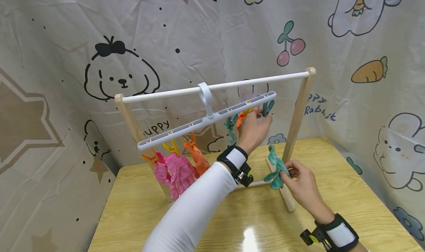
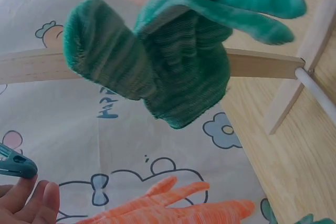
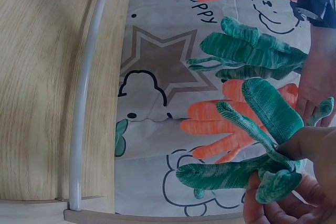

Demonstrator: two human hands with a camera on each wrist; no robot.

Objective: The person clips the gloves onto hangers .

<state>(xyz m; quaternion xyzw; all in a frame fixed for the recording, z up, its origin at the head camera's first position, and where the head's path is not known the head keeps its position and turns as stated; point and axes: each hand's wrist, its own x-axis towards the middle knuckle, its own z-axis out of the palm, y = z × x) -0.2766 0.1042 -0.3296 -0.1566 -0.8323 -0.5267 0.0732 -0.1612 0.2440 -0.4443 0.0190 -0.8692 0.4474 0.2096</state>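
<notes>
My right hand pinches a small green striped knit glove between thumb and fingers, below the right end of the hanger. Its finger parts splay out in the right wrist view, where the held glove covers part of an orange glove. My left hand is raised under the light grey hanger, by a dark green clothes peg. In the left wrist view, fingertips touch the lower end of that peg; the rest of the hand is cut off.
A wooden stand with a white bar carries the tilted hanger. Pink gloves and an orange glove hang on its left from orange and yellow pegs. Another green glove and orange glove hang near my left hand. Below is a wooden table.
</notes>
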